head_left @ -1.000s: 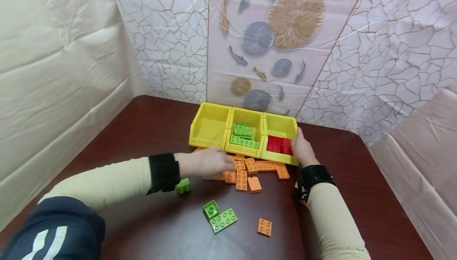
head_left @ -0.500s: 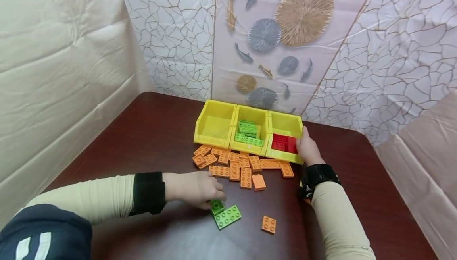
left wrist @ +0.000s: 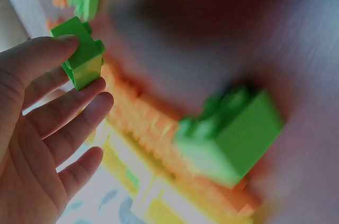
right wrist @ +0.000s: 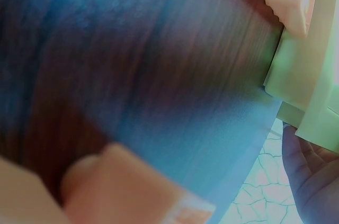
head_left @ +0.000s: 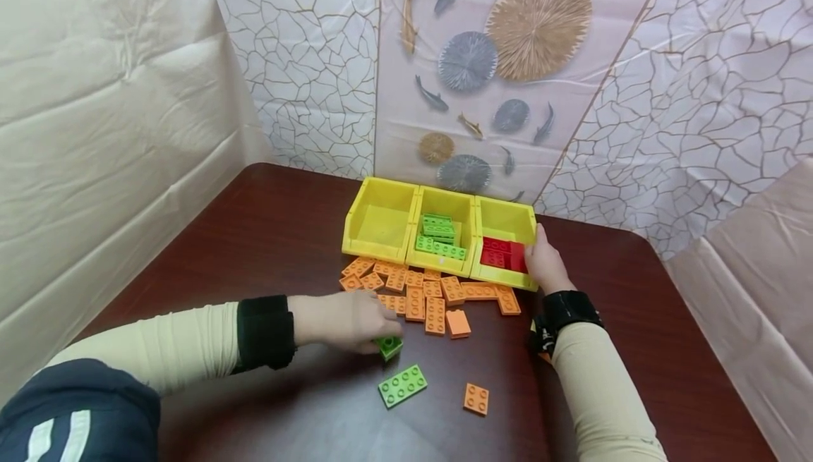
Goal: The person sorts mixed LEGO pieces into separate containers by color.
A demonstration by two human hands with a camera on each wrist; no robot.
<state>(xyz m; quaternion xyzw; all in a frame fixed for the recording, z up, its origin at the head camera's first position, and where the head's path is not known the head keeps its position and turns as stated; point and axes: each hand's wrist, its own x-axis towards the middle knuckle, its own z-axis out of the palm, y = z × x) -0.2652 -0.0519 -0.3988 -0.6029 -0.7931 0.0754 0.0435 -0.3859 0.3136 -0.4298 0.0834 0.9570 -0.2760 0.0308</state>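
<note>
In the head view my left hand [head_left: 346, 319] is just above the table, pinching a small green brick [head_left: 389, 346]. The left wrist view has the same green brick [left wrist: 82, 54] between thumb and fingertips, the other fingers spread. A second green block [left wrist: 230, 136] looms blurred near that camera; the forearm hides it in the head view. On the table below lies a longer green brick [head_left: 403, 386]. My right hand [head_left: 547, 264] grips the side wall of the right yellow bin [head_left: 507, 219], which contains red bricks [head_left: 502, 254].
The middle yellow bin [head_left: 444, 201] holds several green bricks [head_left: 438, 236]; the left yellow bin [head_left: 384, 211] adjoins it. Many orange bricks [head_left: 435, 315] lie along the bins' front. A square orange brick [head_left: 476, 399] lies closer. Blurred orange pieces [right wrist: 127, 187] sit near the right wrist.
My left hand came from over the orange bricks toward the front, took the small green brick and moved it away from the longer one. The right hand stays on the bin.
</note>
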